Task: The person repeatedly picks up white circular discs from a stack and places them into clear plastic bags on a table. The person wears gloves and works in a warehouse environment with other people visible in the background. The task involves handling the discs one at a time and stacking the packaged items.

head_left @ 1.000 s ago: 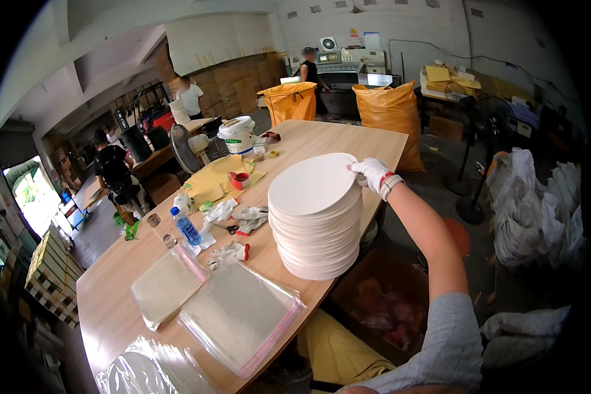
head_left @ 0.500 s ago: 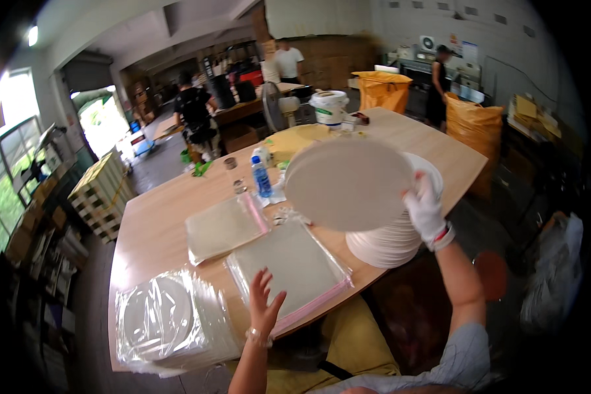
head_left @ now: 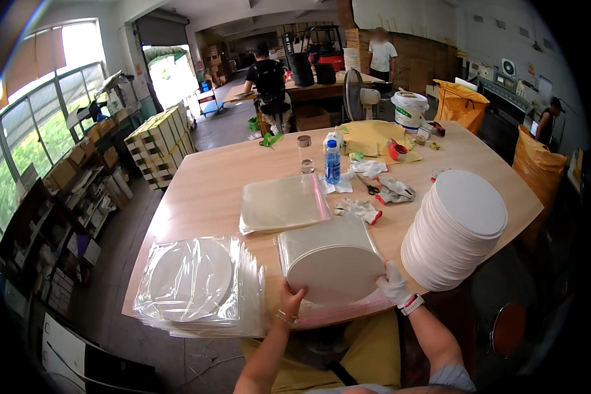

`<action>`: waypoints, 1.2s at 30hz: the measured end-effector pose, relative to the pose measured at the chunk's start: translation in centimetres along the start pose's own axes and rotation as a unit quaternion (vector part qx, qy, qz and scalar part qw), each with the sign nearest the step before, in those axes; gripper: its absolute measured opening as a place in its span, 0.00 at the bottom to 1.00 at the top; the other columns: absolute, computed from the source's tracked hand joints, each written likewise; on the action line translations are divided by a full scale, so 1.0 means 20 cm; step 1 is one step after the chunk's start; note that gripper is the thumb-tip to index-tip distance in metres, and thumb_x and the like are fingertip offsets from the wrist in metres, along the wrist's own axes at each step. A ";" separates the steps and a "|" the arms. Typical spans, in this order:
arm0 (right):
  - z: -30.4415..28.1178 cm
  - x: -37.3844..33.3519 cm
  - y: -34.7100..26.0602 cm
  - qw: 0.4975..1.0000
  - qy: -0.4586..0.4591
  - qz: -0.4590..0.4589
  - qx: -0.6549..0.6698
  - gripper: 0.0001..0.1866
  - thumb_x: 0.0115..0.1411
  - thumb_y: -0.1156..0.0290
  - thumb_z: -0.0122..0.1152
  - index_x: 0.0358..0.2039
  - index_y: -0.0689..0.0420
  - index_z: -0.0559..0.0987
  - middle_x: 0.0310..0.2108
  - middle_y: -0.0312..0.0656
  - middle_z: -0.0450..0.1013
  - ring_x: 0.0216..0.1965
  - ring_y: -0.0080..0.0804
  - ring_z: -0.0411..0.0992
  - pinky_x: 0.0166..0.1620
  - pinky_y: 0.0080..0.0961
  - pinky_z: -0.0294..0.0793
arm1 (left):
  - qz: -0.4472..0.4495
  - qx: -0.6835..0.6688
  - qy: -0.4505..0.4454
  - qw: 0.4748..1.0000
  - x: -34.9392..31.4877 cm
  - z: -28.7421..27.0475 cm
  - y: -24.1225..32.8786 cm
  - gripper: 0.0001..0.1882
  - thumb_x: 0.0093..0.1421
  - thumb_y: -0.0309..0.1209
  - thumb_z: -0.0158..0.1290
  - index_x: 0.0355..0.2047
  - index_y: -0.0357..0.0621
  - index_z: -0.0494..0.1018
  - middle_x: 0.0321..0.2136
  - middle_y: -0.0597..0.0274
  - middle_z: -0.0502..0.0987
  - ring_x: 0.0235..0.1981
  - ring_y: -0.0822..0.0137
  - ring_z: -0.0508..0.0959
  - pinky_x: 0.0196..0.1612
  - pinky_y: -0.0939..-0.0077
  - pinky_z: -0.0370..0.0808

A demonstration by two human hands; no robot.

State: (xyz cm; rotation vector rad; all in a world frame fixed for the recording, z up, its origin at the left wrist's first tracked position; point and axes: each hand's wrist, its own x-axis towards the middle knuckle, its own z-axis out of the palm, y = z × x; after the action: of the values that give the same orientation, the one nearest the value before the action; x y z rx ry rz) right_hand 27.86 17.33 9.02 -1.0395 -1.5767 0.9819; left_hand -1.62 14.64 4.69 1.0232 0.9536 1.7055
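Observation:
Both hands grip round white discs (head_left: 335, 279), whose doubled rim suggests more than one held together. My bare left hand (head_left: 291, 297) has its thumb on the near left edge. My right hand (head_left: 394, 286), in a white glove with a watch at the wrist, grasps the right edge. Beneath the discs lies a stack of clear plastic bags (head_left: 328, 235) with a pink strip along the near side. A tall leaning stack of white discs (head_left: 456, 230) stands to the right. On the left, discs in clear bags (head_left: 190, 282) are piled up.
Another pile of clear bags (head_left: 284, 202) lies farther back. Around it are a water bottle (head_left: 332, 163), a glass (head_left: 305, 154), scissors (head_left: 368, 185), work gloves (head_left: 360, 210), red tape (head_left: 396, 150) and a white bucket (head_left: 410, 111). A stool (head_left: 508, 329) stands at right; other people work beyond.
My right hand has brought the discs down and left from beside the tall stack to above the bags. My left hand, open before, now holds their left edge. The view has shifted.

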 end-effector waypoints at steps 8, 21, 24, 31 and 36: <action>-0.09 -0.03 -0.09 0.964 -0.096 -0.114 -0.218 0.18 0.52 0.80 0.48 0.45 0.56 0.65 0.34 0.51 0.70 0.34 0.43 0.71 0.37 0.33 0.71 | 0.105 0.042 -0.023 0.993 0.01 -0.01 -0.04 0.16 0.48 0.18 0.55 0.36 0.41 0.62 0.31 0.64 0.68 0.35 0.71 0.70 0.43 0.75 0.69; -0.09 0.15 -0.17 0.946 -0.082 -0.082 -0.303 0.12 0.53 0.72 0.50 0.40 0.57 0.69 0.26 0.50 0.73 0.29 0.53 0.71 0.31 0.44 0.69 | 0.005 0.047 -0.066 0.997 0.17 -0.06 -0.05 0.20 0.50 0.23 0.54 0.42 0.39 0.60 0.37 0.58 0.69 0.39 0.68 0.70 0.43 0.74 0.68; -0.15 0.19 -0.08 0.942 -0.123 -0.082 -0.302 0.10 0.53 0.73 0.51 0.37 0.57 0.70 0.27 0.50 0.73 0.29 0.51 0.71 0.30 0.43 0.69 | 0.009 0.059 -0.054 0.997 0.20 -0.01 0.00 0.23 0.49 0.23 0.55 0.44 0.38 0.59 0.40 0.58 0.68 0.42 0.67 0.69 0.47 0.72 0.67; -0.47 -0.24 -0.21 0.921 -0.038 -0.138 -0.361 0.11 0.55 0.76 0.47 0.40 0.58 0.69 0.31 0.43 0.71 0.24 0.41 0.71 0.23 0.32 0.70 | 0.119 0.616 -0.273 0.729 0.05 -0.02 -0.14 0.33 0.46 0.28 0.54 0.54 0.40 0.58 0.50 0.47 0.62 0.50 0.53 0.65 0.53 0.65 0.63; -0.47 -0.71 -0.42 0.951 0.016 0.251 0.181 0.16 0.59 0.73 0.41 0.48 0.61 0.63 0.22 0.40 0.71 0.12 0.22 0.66 0.12 0.17 0.66 | 0.036 0.765 -0.293 0.572 0.05 0.21 -0.12 0.12 0.50 0.35 0.48 0.32 0.42 0.73 0.39 0.54 0.72 0.40 0.59 0.72 0.44 0.63 0.68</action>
State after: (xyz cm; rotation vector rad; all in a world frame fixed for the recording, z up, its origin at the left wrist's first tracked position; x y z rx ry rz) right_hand 38.08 2.44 14.73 -1.2063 -1.0606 1.5240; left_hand 2.73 16.85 4.28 2.4625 1.8550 -0.0179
